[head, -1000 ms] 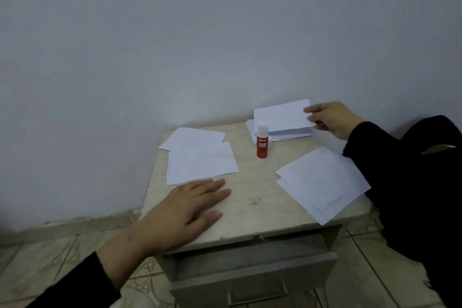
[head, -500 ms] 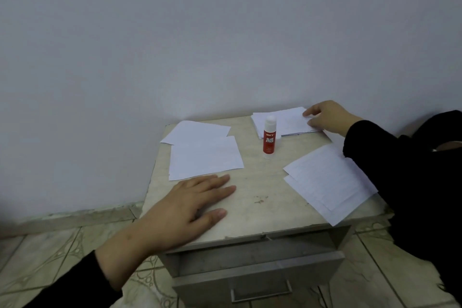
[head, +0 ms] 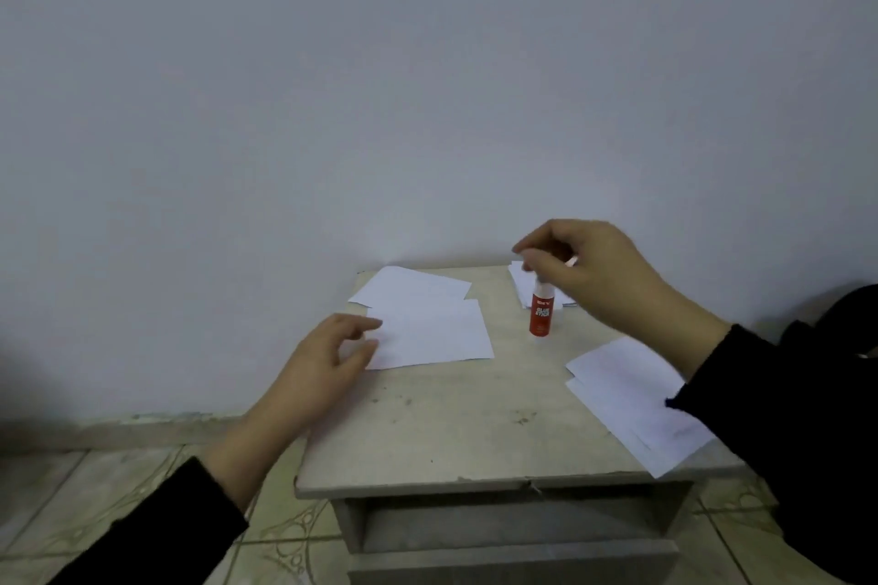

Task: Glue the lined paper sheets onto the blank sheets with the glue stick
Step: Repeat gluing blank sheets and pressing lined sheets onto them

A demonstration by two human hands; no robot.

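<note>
A red glue stick (head: pixel 541 313) with a white cap stands upright near the back of the small table (head: pixel 465 423). My right hand (head: pixel 589 271) hovers over it, fingers curled round its cap. Two white sheets (head: pixel 430 333) lie overlapping at the back left. My left hand (head: pixel 328 366) reaches to the near sheet's left edge, thumb and fingers loosely bent at that edge. Faintly lined sheets (head: pixel 632 399) lie stacked at the table's right edge, partly under my right sleeve. A small stack of paper (head: pixel 522 287) sits behind the glue stick, mostly hidden by my right hand.
The table stands against a plain wall (head: pixel 427 86), with a drawer (head: pixel 513 556) pulled partly out below its front edge. Patterned floor tiles (head: pixel 119 489) lie to the left. A dark object (head: pixel 836 314) sits at the far right.
My right hand left the back paper stack and came over the glue stick's cap. My left hand lifted off the tabletop and moved to the near left sheet's edge.
</note>
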